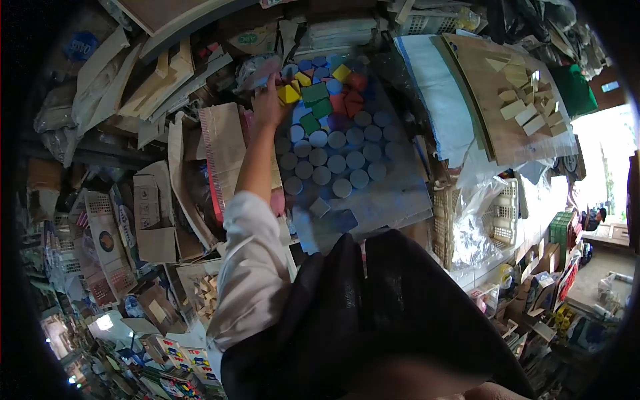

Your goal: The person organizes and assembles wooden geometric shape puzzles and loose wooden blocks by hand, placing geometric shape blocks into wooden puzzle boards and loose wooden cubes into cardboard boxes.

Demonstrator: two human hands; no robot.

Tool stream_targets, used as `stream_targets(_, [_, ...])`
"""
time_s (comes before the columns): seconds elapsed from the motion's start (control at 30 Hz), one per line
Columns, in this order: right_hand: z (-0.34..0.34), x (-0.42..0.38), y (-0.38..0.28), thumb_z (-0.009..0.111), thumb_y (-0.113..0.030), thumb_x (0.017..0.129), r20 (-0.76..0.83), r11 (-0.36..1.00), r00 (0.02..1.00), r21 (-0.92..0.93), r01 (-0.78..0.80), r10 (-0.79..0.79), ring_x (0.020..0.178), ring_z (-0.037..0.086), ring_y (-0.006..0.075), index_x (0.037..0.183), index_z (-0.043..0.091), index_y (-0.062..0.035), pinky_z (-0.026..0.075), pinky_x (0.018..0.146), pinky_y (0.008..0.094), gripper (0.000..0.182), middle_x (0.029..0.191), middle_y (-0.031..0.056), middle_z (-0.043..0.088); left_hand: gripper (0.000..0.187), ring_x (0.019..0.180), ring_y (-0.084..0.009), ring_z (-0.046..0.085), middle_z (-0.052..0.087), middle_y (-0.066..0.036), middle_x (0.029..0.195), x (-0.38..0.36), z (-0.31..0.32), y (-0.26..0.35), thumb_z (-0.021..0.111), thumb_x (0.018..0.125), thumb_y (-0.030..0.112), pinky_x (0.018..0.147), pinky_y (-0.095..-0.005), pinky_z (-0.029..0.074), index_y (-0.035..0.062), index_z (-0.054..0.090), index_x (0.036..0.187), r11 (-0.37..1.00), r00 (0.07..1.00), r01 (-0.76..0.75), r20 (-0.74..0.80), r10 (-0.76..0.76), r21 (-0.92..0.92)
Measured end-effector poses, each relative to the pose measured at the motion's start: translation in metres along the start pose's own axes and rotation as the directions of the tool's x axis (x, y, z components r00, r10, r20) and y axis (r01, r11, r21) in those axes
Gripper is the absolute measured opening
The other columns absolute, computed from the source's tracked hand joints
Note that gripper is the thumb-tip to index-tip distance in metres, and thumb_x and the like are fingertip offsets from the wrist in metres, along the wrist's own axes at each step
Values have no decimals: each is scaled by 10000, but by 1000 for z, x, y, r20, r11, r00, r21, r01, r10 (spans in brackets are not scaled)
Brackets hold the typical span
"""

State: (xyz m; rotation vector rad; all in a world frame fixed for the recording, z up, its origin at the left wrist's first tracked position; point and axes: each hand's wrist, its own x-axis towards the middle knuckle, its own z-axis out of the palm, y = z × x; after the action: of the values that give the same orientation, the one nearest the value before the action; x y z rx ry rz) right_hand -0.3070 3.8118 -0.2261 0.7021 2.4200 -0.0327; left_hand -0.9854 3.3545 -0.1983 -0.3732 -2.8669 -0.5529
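My left hand (267, 101) reaches far forward on a white-sleeved arm to the left edge of a blue-stained board (393, 195). Its blurred fingers lie against a yellow block (288, 93), and I cannot tell whether they grip it. Beside that block are green blocks (315, 100), red blocks (351, 100) and another yellow block (341, 72). Below them lie rows of several blue round discs (333, 160). My right hand is out of view.
A wooden board with several unpainted blocks (517, 107) lies to the right. White plastic baskets (503, 213) sit under clear plastic. Cardboard and paper sacks (223, 147) crowd the left. My dark garment (373, 313) fills the lower middle.
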Motion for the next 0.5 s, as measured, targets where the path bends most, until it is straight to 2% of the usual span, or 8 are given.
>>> stream_targets(0.03, [-8, 24, -14, 480, -282, 809, -165, 990, 976, -32, 136, -140, 627, 597, 264, 682, 656, -121, 428, 540, 400, 270, 644, 82, 611, 817, 958, -323, 524, 570, -104, 1010, -17, -22, 15, 731, 610, 256, 790, -441, 413, 97, 305, 1288, 984, 994, -73, -87, 60, -160])
stream_targets(0.07, [-109, 29, -91, 517, -287, 794, -188, 941, 978, 337, -24, 92, 448, 511, 329, 513, 581, -51, 409, 472, 361, 372, 442, 135, 485, 852, 946, -330, 532, 578, -121, 999, -39, -46, 39, 757, 573, 244, 792, -435, 422, 64, 312, 1276, 960, 995, -92, -54, 80, -266])
stream_targets(0.13, [-201, 46, -161, 568, -172, 745, -279, 711, 957, 688, 148, 72, 525, 533, 234, 734, 596, 1, 410, 506, 367, 176, 620, 122, 573, 910, 895, -326, 551, 591, -127, 955, -88, -64, 92, 788, 526, 227, 803, -424, 422, 28, 308, 1273, 897, 969, -248, -101, 227, -367])
stream_targets(0.17, [-224, 56, -196, 582, -70, 734, -648, 642, 760, 567, 516, -38, 472, 484, 125, 844, 595, 11, 387, 438, 342, 137, 645, 78, 563, 928, 863, -315, 555, 590, -116, 937, -111, -62, 114, 790, 520, 219, 814, -416, 414, 28, 298, 1283, 858, 944, -328, -109, 311, -395])
stream_targets(0.23, [-260, 67, -255, 513, 50, 601, -529, 171, 809, 799, 577, -255, 984, 518, 194, 1177, 506, -56, 405, 862, 284, 586, 1054, 137, 528, 959, 805, -294, 557, 582, -93, 916, -155, -60, 157, 791, 512, 198, 837, -397, 398, 30, 276, 1305, 764, 894, -412, -59, 443, -496])
stream_targets(0.37, [-257, 78, -352, 524, -29, 647, -768, 566, 488, 203, 799, -414, 1056, 472, 380, 1180, 504, -77, 407, 885, 379, 536, 1195, 252, 458, 1005, 788, -216, 552, 558, -106, 876, -203, -46, 196, 788, 541, 122, 792, -302, 422, 7, 177, 1331, 662, 902, -405, -157, 401, -631])
stream_targets(0.47, [-243, 115, -349, 520, -63, 667, -603, 346, 740, 654, 672, -297, 995, 521, 379, 1132, 532, -62, 422, 848, 391, 466, 1051, 253, 547, 960, 949, -257, 508, 582, -136, 915, -232, -99, 208, 783, 568, 140, 844, -371, 382, -25, 190, 1304, 596, 994, -88, -35, 101, -798])
stream_targets(0.5, [-255, 111, -341, 527, -67, 671, -538, 457, 787, 642, 615, -304, 941, 547, 374, 1095, 548, -38, 438, 807, 398, 425, 936, 256, 580, 960, 949, -257, 508, 582, -136, 915, -238, -107, 204, 783, 568, 140, 844, -371, 382, -25, 190, 1304, 598, 995, -77, -19, 102, -798])
